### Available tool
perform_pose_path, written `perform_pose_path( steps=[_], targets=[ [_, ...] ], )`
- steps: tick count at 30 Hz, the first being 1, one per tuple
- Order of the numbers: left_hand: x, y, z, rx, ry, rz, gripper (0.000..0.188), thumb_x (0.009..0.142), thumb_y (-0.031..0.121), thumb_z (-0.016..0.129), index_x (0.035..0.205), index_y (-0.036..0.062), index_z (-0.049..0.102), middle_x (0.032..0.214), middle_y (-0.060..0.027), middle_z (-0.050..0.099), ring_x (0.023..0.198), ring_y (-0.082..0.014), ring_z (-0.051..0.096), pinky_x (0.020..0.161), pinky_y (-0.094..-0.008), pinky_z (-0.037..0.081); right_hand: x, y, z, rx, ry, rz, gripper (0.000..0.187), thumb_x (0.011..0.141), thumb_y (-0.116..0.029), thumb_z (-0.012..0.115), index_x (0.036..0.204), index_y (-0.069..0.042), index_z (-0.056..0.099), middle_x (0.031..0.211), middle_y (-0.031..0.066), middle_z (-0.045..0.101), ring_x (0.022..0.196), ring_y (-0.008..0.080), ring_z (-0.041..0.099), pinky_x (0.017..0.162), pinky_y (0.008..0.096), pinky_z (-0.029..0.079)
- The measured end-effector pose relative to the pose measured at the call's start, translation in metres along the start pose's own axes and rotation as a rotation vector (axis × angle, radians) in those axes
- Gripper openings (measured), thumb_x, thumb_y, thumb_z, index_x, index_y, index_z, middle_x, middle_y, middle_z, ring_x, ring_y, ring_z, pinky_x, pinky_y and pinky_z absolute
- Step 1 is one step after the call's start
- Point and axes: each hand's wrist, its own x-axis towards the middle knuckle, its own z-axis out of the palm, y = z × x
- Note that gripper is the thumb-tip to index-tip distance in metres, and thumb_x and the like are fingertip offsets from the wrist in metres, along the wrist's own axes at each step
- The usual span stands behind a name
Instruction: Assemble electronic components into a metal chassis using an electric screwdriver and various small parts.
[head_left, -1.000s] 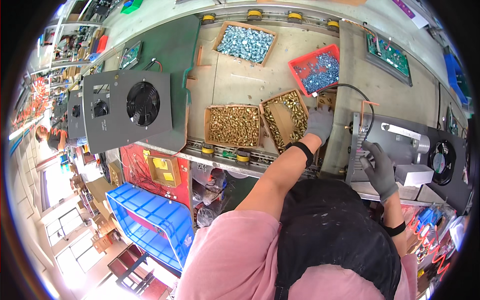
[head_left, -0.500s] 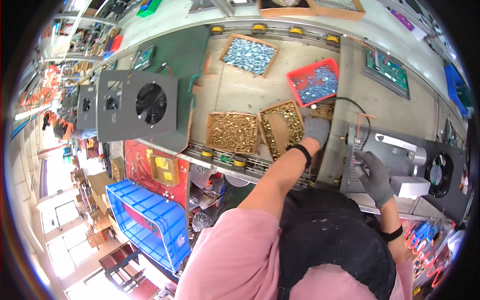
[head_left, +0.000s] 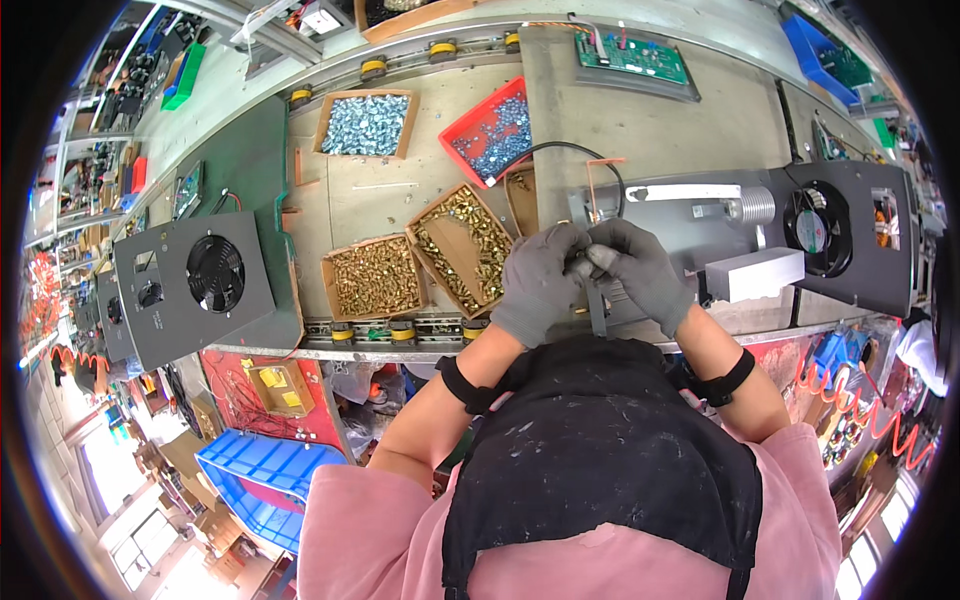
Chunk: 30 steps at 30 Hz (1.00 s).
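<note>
My left hand (head_left: 540,278) and my right hand (head_left: 643,272), both in grey gloves, meet over the near left end of a grey metal panel (head_left: 668,228). Their fingers are pinched together close to each other. Whatever lies between the fingertips is too small and hidden to name. Attached to the panel are a black fan (head_left: 818,228), a long white bar (head_left: 690,192), a ribbed silver cylinder (head_left: 757,206) and a white box-shaped part (head_left: 755,275). A black cable (head_left: 570,146) arches over from the panel's left end.
Left of my hands stand two cardboard trays of brass-coloured fasteners (head_left: 375,277) (head_left: 487,262), a red tray (head_left: 465,150) and a cardboard tray of silvery pieces (head_left: 365,124). Another grey fan panel (head_left: 190,290) is at left. A green circuit board (head_left: 635,62) lies beyond. A blue crate (head_left: 260,480) sits below.
My left hand has come from the small carton beside the brass fasteners to meet my right hand at the panel's end. The right hand's fingers have closed. The view has swung rightward.
</note>
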Motion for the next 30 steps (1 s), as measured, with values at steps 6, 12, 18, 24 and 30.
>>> perform_pose_path(
  steps=[6, 12, 18, 24, 30],
  targets=[
    [0.008, 0.007, 0.013, 0.170, -0.067, 0.272, 0.030, 0.071, 0.011, 0.066, 0.096, 0.0099, 0.050, 0.078, -0.0063, 0.063, 0.073, -0.0264, 0.063, 0.069, -0.0370, 0.048, -0.016, -0.003, -0.024, 0.162, -0.138, 0.213, 0.023, 0.088, -0.019, 0.056, 0.099, 0.000, 0.056, 0.082, 0.0049, 0.061, 0.070, 0.0109, 0.058, 0.063, 0.0237, 0.049],
    [0.067, -0.019, 0.019, 0.086, -0.176, -0.022, 0.021, 0.077, 0.015, 0.062, 0.097, 0.0116, 0.056, 0.092, -0.0075, 0.064, 0.087, -0.0251, 0.063, 0.079, -0.0375, 0.048, -0.038, 0.023, -0.063, 0.429, -0.029, 0.286, 0.021, 0.087, -0.013, 0.052, 0.103, 0.001, 0.056, 0.089, 0.0085, 0.060, 0.075, 0.0138, 0.059, 0.063, 0.0265, 0.051],
    [0.138, -0.041, 0.040, 0.740, -0.310, -0.230, 0.033, 0.082, 0.030, 0.054, 0.108, 0.0100, 0.057, 0.109, -0.0103, 0.059, 0.092, -0.0320, 0.060, 0.077, -0.0383, 0.050, -0.037, 0.025, -0.061, 0.587, -0.063, 0.193, 0.030, 0.088, -0.011, 0.051, 0.115, 0.003, 0.052, 0.094, 0.0094, 0.059, 0.076, 0.0148, 0.059, 0.066, 0.0270, 0.051],
    [0.109, -0.034, 0.026, 0.307, -0.089, -0.397, 0.027, 0.072, 0.030, 0.062, 0.093, 0.0132, 0.064, 0.098, -0.0082, 0.061, 0.083, -0.0279, 0.061, 0.071, -0.0379, 0.048, -0.035, 0.018, -0.063, 0.700, -0.060, 0.123, 0.031, 0.089, -0.011, 0.051, 0.116, 0.003, 0.050, 0.095, 0.0098, 0.059, 0.081, 0.0145, 0.058, 0.071, 0.0264, 0.050],
    [0.044, -0.017, 0.029, 0.279, 0.185, 0.232, 0.025, 0.059, 0.019, 0.070, 0.082, 0.0128, 0.062, 0.081, -0.0050, 0.053, 0.079, -0.0253, 0.054, 0.072, -0.0392, 0.041, -0.031, 0.025, -0.062, 0.353, 0.082, 0.049, 0.027, 0.089, -0.010, 0.050, 0.113, 0.003, 0.051, 0.093, 0.0091, 0.058, 0.080, 0.0131, 0.057, 0.072, 0.0256, 0.048]
  ],
)
